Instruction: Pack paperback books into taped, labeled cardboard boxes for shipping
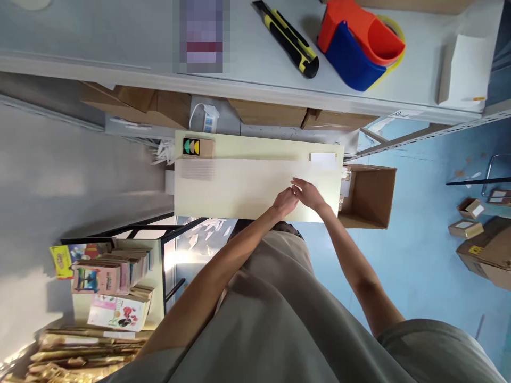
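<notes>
Close together above the pale tabletop (239,186), near its front edge, my two hands meet at the fingertips. My left hand (286,201) has its fingers curled and pressed together. From the right, my right hand (308,193) reaches over to it, its fingers bent towards the left fingertips. Anything between them is too small or hidden to make out. A white paper slip (323,158) lies behind my right hand at the table's back right. At the back left sits a small brown box (206,148) with coloured half-circles, just behind a translucent, striped flat stack (197,169).
On the shelf above lie a black-yellow utility knife (287,40) and a red-blue tape dispenser (359,48). An open cardboard box (369,196) adjoins the table's right end. Books (104,271) fill a low stand at the left. More cartons (489,250) stand on the blue floor.
</notes>
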